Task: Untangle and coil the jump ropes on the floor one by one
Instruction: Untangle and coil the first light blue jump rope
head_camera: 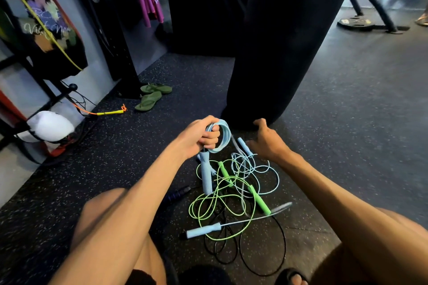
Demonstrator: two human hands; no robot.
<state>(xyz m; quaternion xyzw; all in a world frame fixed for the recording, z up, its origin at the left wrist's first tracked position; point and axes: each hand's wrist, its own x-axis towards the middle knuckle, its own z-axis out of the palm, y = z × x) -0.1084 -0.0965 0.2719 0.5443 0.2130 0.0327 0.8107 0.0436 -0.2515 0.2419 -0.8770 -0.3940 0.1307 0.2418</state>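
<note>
My left hand [201, 137] grips a coil of light blue jump rope [222, 136], and a blue handle [205, 174] hangs down below the fist. My right hand [266, 141] hovers just right of the coil with fingers spread; whether it pinches the rope strand is hidden. Below on the floor lies a tangle: a green rope [220, 203] with green handles [259, 200], thin pale blue rope loops [254, 169], another blue handle [203, 230], a black rope [261, 259] and a dark handle [178, 193].
A black punching bag [282, 41] hangs right behind my hands. Green sandals [150, 96] and a yellow-orange rope handle [111, 112] lie at the left. A rack [108, 30], a black box [203, 14] and a weight plate [355, 23] stand farther off. My knees frame the tangle.
</note>
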